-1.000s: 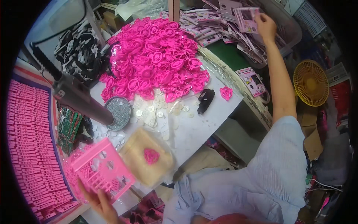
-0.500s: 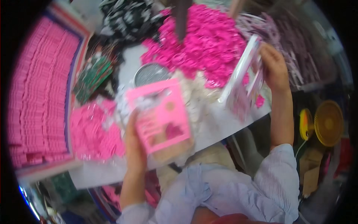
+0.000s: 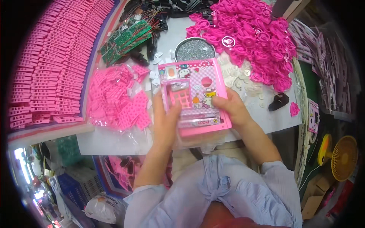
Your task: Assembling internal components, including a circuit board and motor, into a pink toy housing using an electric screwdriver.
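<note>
Held between both hands above the table's near edge is a pink plastic panel (image 3: 227,122) with a rectangular window and a lower slot. A glossy printed sheet (image 3: 199,85) with cartoon pictures and a purple check lies over its face. My left hand (image 3: 165,119) is closed on the panel's left edge, thumb by the window. My right hand (image 3: 235,110) grips the right edge, its thumb pressing on the sheet. Through the window shows a pink button grid (image 3: 180,98). The fingers beneath the panel are hidden. Just behind it stands a round tin (image 3: 194,50) of small metal pieces.
Pink button pads (image 3: 114,98) in clear plastic lie left, below green circuit boards (image 3: 127,40). Stacked pink parts (image 3: 57,64) fill a box at far left. A heap of magenta parts (image 3: 251,34) and white discs (image 3: 241,78) lies right. A yellow fan (image 3: 344,157) stands lower right.
My right hand has brought the printed sheet from the right onto the pink panel. Both hands now hold them together. The view has shifted.
</note>
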The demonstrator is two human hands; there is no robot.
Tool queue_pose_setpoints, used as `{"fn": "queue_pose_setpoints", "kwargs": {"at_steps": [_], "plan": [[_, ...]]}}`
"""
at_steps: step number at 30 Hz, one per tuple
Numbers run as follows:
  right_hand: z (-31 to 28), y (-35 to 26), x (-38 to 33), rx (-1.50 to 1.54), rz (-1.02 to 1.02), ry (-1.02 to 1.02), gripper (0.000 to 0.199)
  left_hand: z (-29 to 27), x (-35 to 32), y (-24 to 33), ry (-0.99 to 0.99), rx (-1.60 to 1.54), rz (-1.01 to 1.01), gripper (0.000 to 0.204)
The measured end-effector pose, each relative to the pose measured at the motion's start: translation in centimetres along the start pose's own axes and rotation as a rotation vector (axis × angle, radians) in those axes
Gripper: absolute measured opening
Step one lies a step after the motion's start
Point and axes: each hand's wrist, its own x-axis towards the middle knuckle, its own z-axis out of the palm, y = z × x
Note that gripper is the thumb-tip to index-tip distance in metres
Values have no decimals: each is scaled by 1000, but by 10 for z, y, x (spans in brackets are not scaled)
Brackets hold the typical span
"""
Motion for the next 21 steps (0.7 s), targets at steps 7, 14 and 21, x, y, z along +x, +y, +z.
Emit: {"fn": "queue_pose_setpoints", "kwargs": {"at_steps": [7, 14, 21], "plan": [[27, -5, -10, -283, -203, 63, 44, -4, -6, 34, 40, 277, 233, 92], [38, 5, -13, -81, -323, 18, 49, 6, -17, 21, -55, 45, 51, 96], [42, 4, -13, -412, -352, 28, 46, 3, -26, 0, 4, 48, 49, 93]]}}
